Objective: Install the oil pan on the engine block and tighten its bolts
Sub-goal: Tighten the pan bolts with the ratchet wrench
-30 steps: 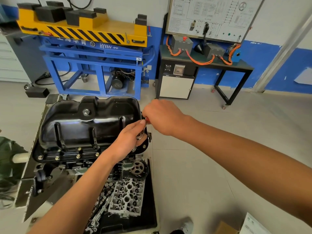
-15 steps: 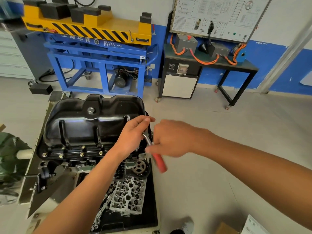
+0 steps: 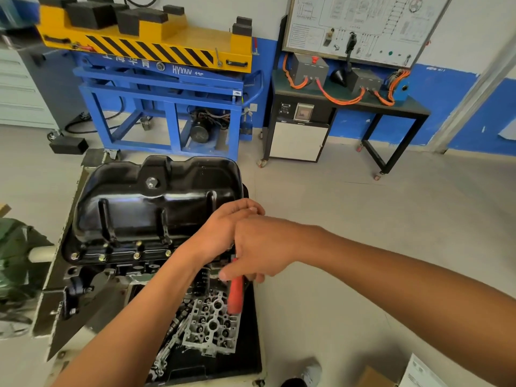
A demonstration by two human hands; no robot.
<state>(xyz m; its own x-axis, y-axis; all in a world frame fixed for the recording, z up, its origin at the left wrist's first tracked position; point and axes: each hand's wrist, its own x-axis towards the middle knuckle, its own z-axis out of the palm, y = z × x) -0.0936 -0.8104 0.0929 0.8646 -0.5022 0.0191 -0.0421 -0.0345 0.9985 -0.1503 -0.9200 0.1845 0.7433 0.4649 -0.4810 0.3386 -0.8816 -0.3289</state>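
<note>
The glossy black oil pan (image 3: 156, 202) sits on the engine block (image 3: 111, 272), with several bolts along its near flange (image 3: 120, 256). At the pan's right near corner my left hand (image 3: 223, 227) is closed over the head of a ratchet wrench. My right hand (image 3: 262, 250) overlaps it from the right and grips the wrench's red handle (image 3: 236, 296), which points down toward me. The wrench head and the bolt under it are hidden by both hands.
A cylinder head (image 3: 212, 325) and loose parts lie in a black tray (image 3: 251, 344) below the hands. A blue and yellow lift stand (image 3: 167, 79) and a black bench with orange cables (image 3: 349, 101) stand behind. Cardboard and paper (image 3: 418, 372) lie on the floor, bottom right.
My right hand has swung the red handle from the far right of the pan's corner down toward me. My left hand stayed on the wrench head.
</note>
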